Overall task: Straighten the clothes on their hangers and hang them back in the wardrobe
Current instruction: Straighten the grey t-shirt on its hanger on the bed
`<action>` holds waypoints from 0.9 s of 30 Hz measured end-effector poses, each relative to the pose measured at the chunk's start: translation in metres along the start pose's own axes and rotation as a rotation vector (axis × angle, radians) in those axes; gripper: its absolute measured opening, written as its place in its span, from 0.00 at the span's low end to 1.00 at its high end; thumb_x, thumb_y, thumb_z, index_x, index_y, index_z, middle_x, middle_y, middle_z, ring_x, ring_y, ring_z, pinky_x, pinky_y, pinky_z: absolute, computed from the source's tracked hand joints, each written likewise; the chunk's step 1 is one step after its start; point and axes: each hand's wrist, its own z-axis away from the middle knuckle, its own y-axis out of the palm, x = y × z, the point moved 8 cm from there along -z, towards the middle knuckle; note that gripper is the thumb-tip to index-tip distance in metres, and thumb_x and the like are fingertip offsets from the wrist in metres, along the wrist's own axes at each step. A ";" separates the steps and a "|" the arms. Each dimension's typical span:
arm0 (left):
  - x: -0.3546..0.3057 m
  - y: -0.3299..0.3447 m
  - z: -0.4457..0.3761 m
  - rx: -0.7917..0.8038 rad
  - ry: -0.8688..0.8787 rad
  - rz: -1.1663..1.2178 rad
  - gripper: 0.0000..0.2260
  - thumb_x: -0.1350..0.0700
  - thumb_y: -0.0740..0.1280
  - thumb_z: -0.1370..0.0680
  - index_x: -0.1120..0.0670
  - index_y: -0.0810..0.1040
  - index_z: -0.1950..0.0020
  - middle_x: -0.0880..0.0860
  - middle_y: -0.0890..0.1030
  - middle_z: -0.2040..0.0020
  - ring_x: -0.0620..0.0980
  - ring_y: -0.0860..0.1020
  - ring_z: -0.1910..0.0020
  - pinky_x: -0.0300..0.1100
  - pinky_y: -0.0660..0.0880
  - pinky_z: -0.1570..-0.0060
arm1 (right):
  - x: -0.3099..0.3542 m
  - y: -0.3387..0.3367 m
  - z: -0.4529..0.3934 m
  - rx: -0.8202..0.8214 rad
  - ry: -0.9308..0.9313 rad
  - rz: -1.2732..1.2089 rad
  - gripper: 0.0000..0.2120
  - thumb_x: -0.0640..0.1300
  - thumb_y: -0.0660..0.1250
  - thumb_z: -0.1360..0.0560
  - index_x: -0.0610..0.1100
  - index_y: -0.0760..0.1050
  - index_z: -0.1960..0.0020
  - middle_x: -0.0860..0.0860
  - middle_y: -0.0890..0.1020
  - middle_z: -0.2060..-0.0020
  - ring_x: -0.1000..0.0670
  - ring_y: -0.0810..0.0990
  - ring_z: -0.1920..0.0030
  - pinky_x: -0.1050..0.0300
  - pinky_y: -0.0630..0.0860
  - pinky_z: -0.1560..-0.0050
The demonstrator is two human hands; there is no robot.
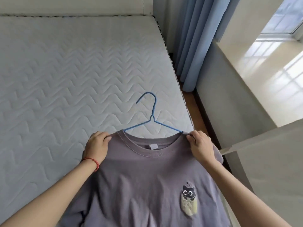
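- The purple T-shirt lies front-up on the near right part of the mattress, its collar pointing to the far side.
- A blue wire hanger sits inside the neck opening, hook sticking out beyond the collar, ready for the rail.
- Left hand pinches the shoulder seam at the left, fingers curled on the cloth; a red bracelet on that wrist.
- Right hand pinches the right shoulder just where the hanger's end enters the cloth, likely seating the fabric evenly over the wire.
- Blue curtain hangs far right.
- A white panel, perhaps the wardrobe door, juts in on the near right; the lift will need to clear it.
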 end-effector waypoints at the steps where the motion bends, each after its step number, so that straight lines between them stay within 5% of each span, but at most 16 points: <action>1: 0.010 0.014 -0.007 0.004 -0.002 -0.015 0.05 0.64 0.65 0.25 0.65 0.80 0.55 0.64 0.80 0.54 0.63 0.76 0.50 0.50 0.71 0.49 | -0.003 0.016 -0.008 0.001 -0.004 0.005 0.10 0.46 0.60 0.22 0.40 0.76 0.53 0.42 0.77 0.60 0.39 0.75 0.55 0.50 0.66 0.55; 11: 0.089 0.128 -0.049 0.047 -0.006 -0.115 0.07 0.65 0.63 0.24 0.67 0.78 0.52 0.67 0.78 0.51 0.65 0.74 0.48 0.51 0.67 0.48 | -0.036 0.158 -0.055 0.105 0.017 0.144 0.14 0.49 0.56 0.21 0.40 0.75 0.49 0.38 0.77 0.54 0.37 0.73 0.50 0.48 0.66 0.50; 19: 0.087 0.133 -0.081 -0.059 0.070 -0.131 0.07 0.65 0.62 0.24 0.66 0.77 0.51 0.67 0.77 0.49 0.66 0.74 0.48 0.53 0.69 0.49 | -0.025 0.165 -0.093 -0.007 0.000 0.251 0.16 0.51 0.52 0.20 0.41 0.72 0.45 0.38 0.74 0.51 0.38 0.70 0.46 0.47 0.63 0.46; 23: 0.074 0.124 -0.061 -0.049 -0.113 -0.231 0.13 0.56 0.63 0.23 0.56 0.75 0.39 0.60 0.71 0.36 0.63 0.67 0.37 0.56 0.62 0.38 | -0.022 0.155 -0.083 -0.048 0.075 0.292 0.17 0.54 0.55 0.21 0.44 0.70 0.40 0.40 0.72 0.44 0.39 0.69 0.42 0.47 0.62 0.41; 27: 0.015 0.141 0.018 -0.007 0.147 -0.187 0.24 0.49 0.61 0.26 0.55 0.69 0.32 0.58 0.67 0.28 0.62 0.63 0.30 0.62 0.61 0.36 | -0.036 0.124 -0.042 -0.108 0.059 0.120 0.20 0.52 0.57 0.22 0.46 0.67 0.33 0.44 0.69 0.34 0.43 0.64 0.32 0.50 0.55 0.32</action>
